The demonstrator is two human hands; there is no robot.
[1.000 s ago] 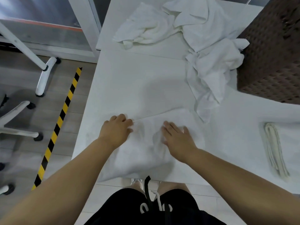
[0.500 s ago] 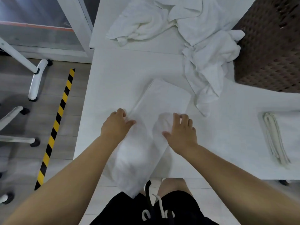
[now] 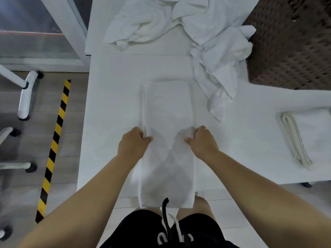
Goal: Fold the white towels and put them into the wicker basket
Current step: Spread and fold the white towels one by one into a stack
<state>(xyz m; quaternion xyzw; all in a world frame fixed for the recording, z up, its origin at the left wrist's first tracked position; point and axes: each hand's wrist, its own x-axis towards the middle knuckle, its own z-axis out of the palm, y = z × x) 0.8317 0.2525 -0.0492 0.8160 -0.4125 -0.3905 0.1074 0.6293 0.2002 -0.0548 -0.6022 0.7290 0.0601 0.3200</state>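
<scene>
You've squared the towel strip to run 12 to 6 before you; left hand and right hand pinch its long edges mid-length, ready for the crosswise fold. Wicker basket at 2 o'clock.

Bright, even indoor light, soft shadows, whites nearly washed out, wide-angle bending at edges

The wicker basket is cut off by the top and right edges, so its inside cannot be seen. The pile of loose towels runs past the top edge. The fingers of both hands curl under the long towel's side edges, mostly hidden. The folded towel is cropped at the right edge.
</scene>
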